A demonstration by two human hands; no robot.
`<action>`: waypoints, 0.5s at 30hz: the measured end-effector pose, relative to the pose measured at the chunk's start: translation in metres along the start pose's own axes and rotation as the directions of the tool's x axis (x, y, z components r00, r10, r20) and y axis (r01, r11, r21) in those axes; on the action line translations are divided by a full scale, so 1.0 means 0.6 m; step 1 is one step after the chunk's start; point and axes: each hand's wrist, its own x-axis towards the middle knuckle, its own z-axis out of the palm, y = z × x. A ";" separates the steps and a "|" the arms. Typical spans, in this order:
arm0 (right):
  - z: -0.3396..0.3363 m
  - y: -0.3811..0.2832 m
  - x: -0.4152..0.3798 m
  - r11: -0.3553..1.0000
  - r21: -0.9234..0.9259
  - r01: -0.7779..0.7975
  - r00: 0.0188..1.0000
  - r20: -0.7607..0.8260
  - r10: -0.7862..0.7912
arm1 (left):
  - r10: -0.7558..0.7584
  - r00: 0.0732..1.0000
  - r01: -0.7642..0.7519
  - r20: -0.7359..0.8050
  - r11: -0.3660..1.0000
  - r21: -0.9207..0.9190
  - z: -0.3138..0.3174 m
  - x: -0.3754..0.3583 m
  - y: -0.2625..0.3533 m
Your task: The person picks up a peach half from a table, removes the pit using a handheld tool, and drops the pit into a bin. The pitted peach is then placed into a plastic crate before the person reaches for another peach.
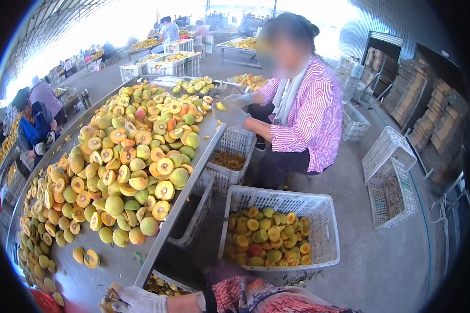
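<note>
My right hand (pixel 136 300), in a whitish knitted glove, reaches in from the right at the bottom of the head view. Its fingers are curled closed over the near edge of the metal table (pixel 159 232). Brownish shapes show at the fingertips, but what they hold is hidden at the frame's edge. My left hand is out of view. Up the table from my hand lies a large heap of yellow-green fruit (pixel 125 167), peach- or apricot-like, many pieces cut open with pits showing. Two pieces (pixel 91 258) lie apart on the bare metal.
A white crate (pixel 318 229) of fruit pieces stands right of the table; another crate (pixel 230 175) holds brownish bits. A co-worker (pixel 308 109) with gloved hands sits beside the table, a yellow piece in hand. Further crates (pixel 391 190) lie on the floor at right, near stacked crates (pixel 438 115).
</note>
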 end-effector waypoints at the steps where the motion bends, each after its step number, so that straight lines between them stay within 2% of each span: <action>1: -0.003 0.001 0.000 1.000 -0.029 -0.006 1.000 -0.010 0.006 | -0.006 1.000 0.005 -0.018 0.999 -0.047 -0.002 -0.002 0.001; 3: 0.007 0.020 0.001 0.999 -0.048 -0.016 1.000 0.023 0.017 | 0.186 0.981 -0.187 -0.054 0.982 -0.015 -0.075 0.048 -0.037; 4: 0.014 0.047 -0.001 0.935 -0.277 0.220 0.972 -0.019 -0.234 | 0.453 0.891 -0.445 -0.030 0.885 0.139 -0.093 0.074 -0.078; 5: 0.006 0.046 -0.004 0.830 -0.437 0.346 0.938 0.138 -0.318 | 0.669 0.742 -0.644 0.033 0.698 0.314 -0.110 0.082 -0.084; 6: -0.001 0.045 -0.007 0.685 -0.541 0.488 0.873 0.291 -0.392 | 0.539 0.842 -0.515 0.017 0.795 0.319 -0.057 0.043 -0.040; 7: 0.007 0.051 -0.007 0.711 -0.524 0.469 0.879 0.350 -0.323 | 0.570 0.822 -0.497 0.009 0.709 0.501 -0.039 0.032 -0.020; 8: 0.011 0.057 -0.016 0.480 -0.674 0.562 0.803 0.305 -0.512 | 0.607 0.793 -0.513 0.049 0.622 0.591 -0.048 0.034 -0.013; 9: 0.017 0.041 -0.010 0.842 -0.425 0.334 0.937 0.246 -0.247 | 0.643 0.761 -0.523 0.089 0.526 0.671 -0.055 0.037 -0.006; 10: 0.021 0.026 -0.002 0.993 -0.115 -0.021 0.986 0.165 0.040 | 0.456 0.879 -0.418 -0.139 0.877 0.236 -0.042 0.034 0.014; 11: 0.018 0.013 0.002 0.995 0.045 -0.094 0.977 0.194 0.084 | 0.197 0.959 -0.254 -0.202 0.913 -0.318 -0.033 0.033 0.028; 13: 0.026 0.015 -0.008 0.997 -0.056 0.052 0.980 0.194 -0.041 | 0.201 0.974 -0.226 -0.104 0.898 -0.378 -0.037 0.025 0.028; 15: 0.030 0.015 -0.010 0.994 -0.079 0.071 0.971 0.236 -0.050 | 0.232 0.968 -0.251 -0.097 0.905 -0.342 -0.028 0.018 0.028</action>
